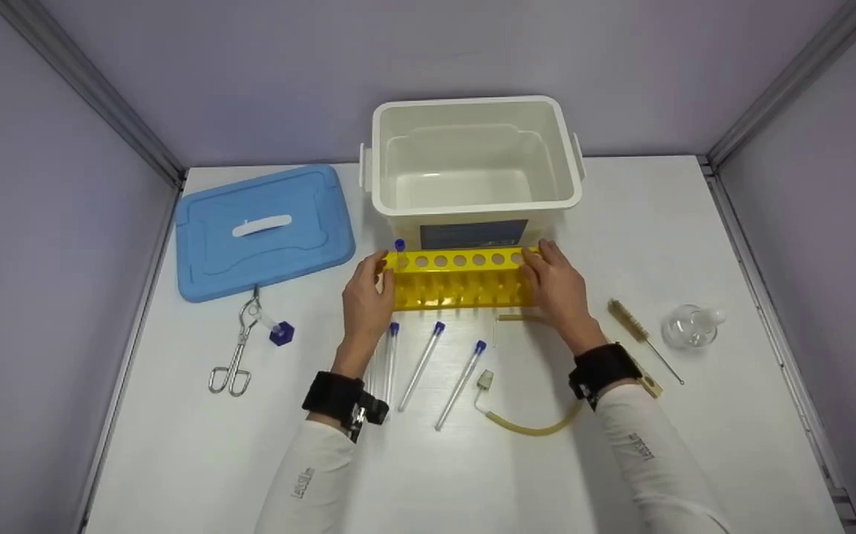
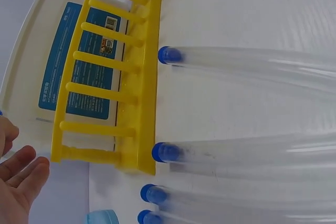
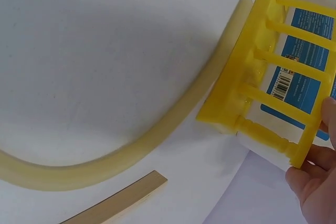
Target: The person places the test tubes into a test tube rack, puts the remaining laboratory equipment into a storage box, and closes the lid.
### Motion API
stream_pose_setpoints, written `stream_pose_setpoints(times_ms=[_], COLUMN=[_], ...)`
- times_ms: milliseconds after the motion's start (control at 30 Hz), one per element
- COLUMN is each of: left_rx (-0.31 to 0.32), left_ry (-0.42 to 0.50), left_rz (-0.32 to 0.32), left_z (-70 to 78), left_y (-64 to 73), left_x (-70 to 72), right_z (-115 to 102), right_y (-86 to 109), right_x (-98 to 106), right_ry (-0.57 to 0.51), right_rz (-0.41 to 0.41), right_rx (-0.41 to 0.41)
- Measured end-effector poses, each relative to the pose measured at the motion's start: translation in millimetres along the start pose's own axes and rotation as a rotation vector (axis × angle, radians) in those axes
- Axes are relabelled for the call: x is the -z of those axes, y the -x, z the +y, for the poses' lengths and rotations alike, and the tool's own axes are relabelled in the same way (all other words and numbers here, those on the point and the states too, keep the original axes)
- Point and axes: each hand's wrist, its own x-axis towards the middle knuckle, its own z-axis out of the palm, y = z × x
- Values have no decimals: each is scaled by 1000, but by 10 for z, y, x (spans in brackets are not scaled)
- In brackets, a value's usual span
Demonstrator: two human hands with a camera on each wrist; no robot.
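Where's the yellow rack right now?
Head view, centre: the rack is between the left hand and right hand, just in front of the bin.

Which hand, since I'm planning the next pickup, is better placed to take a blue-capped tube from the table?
Probably the left hand: it is closer to most of the blue-capped tubes lying there and looks relaxed, whereas the right hand grips the yellow rack at its right end.
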Motion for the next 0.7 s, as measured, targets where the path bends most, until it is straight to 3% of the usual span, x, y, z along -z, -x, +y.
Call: stream_pose_setpoints(times_ms=[233, 467, 700], left_rx=[54, 20, 94], left_ry=[-53, -123, -246], left_rz=[-3, -6, -51], left_z=[-72, -118, -260], left_y=[117, 233, 366], left_x=[189, 348, 390], right_z=[1, 16, 14], right_y=[8, 24, 13], right_x=[-8, -15, -30], right_ry=[1, -13, 11], right_rz=[-14, -1, 40], right_rx=[-41, -40, -2])
